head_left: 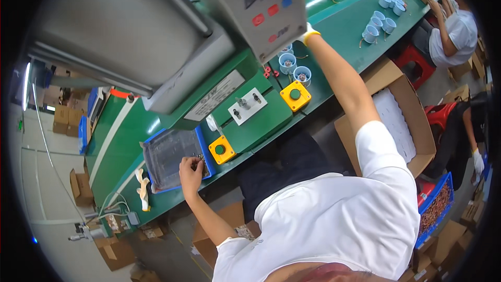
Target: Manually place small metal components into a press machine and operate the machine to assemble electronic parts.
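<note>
My left hand (191,171) is bare and reaches into the near right corner of a blue tray (172,190). Its fingers curl down among small metal parts (204,167); what they pinch is too small to make out. My right arm stretches far forward, and my right hand (310,32), in a white glove with a yellow cuff, is mostly hidden behind the machine's control box (261,15). Light blue cups (287,63) with parts inside stand below that hand. Between my arms, the green press (255,130) carries a white plate (247,106) with metal pins.
Yellow button boxes with green buttons, one left (222,150) and one right (296,96), flank the press. A white glove (142,190) lies left of the tray. More blue cups (370,34) stand along the green bench. An open carton (412,120) is at my right; co-workers sit beyond.
</note>
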{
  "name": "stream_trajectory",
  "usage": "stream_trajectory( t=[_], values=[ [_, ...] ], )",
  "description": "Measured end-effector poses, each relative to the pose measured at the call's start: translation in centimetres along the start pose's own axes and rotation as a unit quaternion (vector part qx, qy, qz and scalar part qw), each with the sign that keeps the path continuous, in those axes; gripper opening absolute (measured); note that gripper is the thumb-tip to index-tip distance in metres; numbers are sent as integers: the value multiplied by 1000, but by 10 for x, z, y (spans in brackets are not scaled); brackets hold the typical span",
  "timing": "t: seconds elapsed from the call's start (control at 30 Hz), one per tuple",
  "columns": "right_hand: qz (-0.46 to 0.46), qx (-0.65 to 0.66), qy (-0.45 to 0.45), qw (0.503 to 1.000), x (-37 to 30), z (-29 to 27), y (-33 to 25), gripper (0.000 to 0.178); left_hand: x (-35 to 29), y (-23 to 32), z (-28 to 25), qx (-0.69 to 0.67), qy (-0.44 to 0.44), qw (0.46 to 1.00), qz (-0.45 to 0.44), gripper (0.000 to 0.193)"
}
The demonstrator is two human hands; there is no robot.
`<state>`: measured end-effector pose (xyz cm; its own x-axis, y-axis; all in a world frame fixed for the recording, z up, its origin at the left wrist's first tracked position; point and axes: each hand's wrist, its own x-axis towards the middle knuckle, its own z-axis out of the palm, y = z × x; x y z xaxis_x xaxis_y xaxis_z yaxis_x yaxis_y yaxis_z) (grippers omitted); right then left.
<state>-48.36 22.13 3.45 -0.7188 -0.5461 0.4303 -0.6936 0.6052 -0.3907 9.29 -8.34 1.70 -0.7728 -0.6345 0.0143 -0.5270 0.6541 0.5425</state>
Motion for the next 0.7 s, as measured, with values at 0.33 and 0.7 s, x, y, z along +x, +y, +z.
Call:
stream_trajectory(
  t=[0.33,0.7],
  values=[
    [-98,108,4,989,-95,-39,9,17,0,0,-3,-19,-34,999,18,14],
    [147,127,130,972,-128,-25,-14,29,-4,15,-12,-9,-69,997,36,16]
  ],
)
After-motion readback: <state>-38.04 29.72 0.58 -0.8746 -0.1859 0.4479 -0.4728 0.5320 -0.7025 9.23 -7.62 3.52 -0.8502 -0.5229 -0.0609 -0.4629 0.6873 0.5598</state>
